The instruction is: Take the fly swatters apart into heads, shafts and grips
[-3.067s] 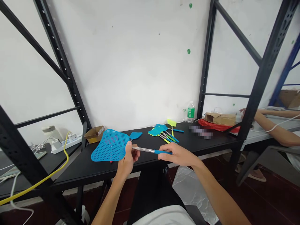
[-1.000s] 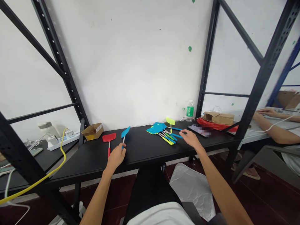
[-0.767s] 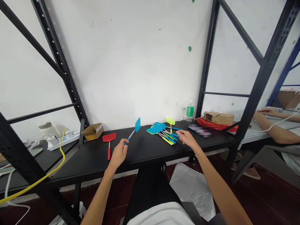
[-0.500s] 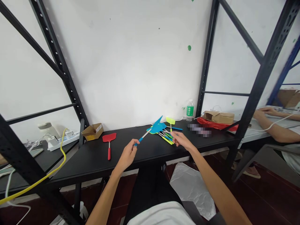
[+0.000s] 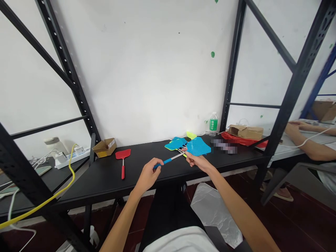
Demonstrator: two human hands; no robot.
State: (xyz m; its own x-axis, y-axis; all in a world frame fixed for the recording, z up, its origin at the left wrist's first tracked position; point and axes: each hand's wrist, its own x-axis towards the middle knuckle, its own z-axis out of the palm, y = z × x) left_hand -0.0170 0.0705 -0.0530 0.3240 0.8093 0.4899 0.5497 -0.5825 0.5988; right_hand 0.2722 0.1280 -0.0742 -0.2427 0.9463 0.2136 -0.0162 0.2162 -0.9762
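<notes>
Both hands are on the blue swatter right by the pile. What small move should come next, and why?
I'd probably lift the blue fly swatter slightly away from the pile of swatters first. The left hand has its handle, the right hand pinches the shaft near the head, and the shaft lies close over the pile's handles, so it could catch them.

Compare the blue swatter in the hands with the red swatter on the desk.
The blue swatter is held up by the left hand and right hand, while the red swatter lies flat on the desk. The blue swatter's head looks larger than the red swatter's. The blue swatter's shaft is long; the red swatter's is short. Both have a flat head, a metal shaft and a coloured grip.
</notes>
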